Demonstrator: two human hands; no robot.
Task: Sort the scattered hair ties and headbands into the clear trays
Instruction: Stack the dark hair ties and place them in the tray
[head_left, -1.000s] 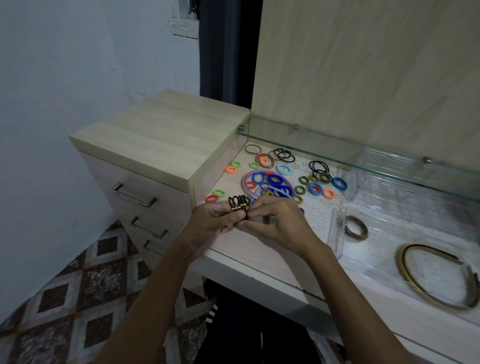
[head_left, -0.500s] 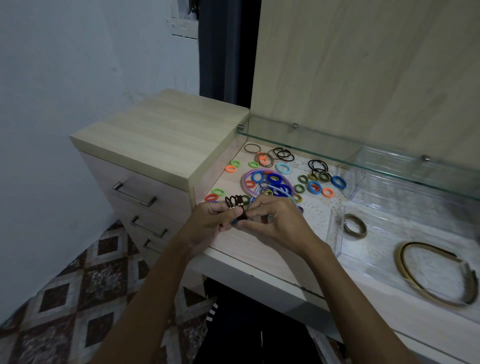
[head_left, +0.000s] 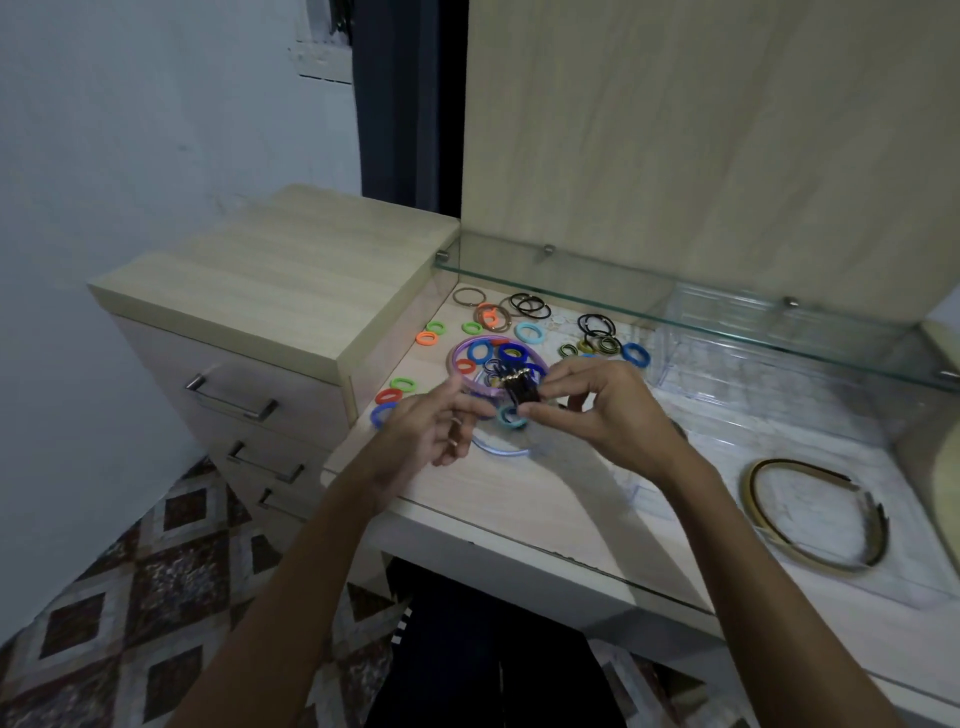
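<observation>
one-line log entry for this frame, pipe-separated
right hand: pinches black hair ties | left hand: open, empty | clear tray: gold headband

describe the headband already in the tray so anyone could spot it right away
Start at the clear tray on the right end of the desk. Lying flat in it is the olive headband, an open arc with dark ends. It is alone there, unlike the purple headband among the scattered ties.
</observation>
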